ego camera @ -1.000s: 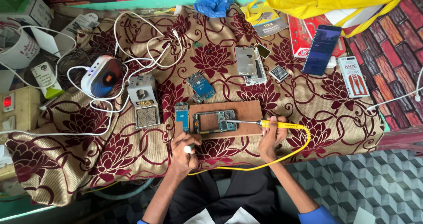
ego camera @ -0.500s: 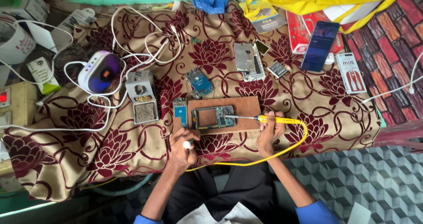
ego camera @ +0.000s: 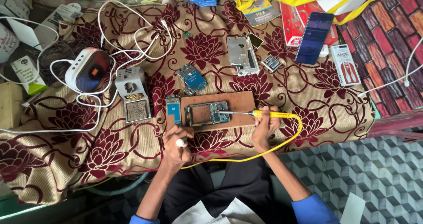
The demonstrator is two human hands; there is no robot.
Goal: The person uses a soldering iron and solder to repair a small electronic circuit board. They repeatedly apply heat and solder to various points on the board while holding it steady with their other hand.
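Soldering iron (ego camera: 260,114), phone frame (ego camera: 207,114), circuit board (ego camera: 192,78)

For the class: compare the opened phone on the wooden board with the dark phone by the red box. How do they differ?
The opened phone shows bare circuitry; the dark phone has an intact, lit screen. The opened phone lies across the wooden board, the soldering iron tip on it; the dark phone lies untouched. Both lie flat.
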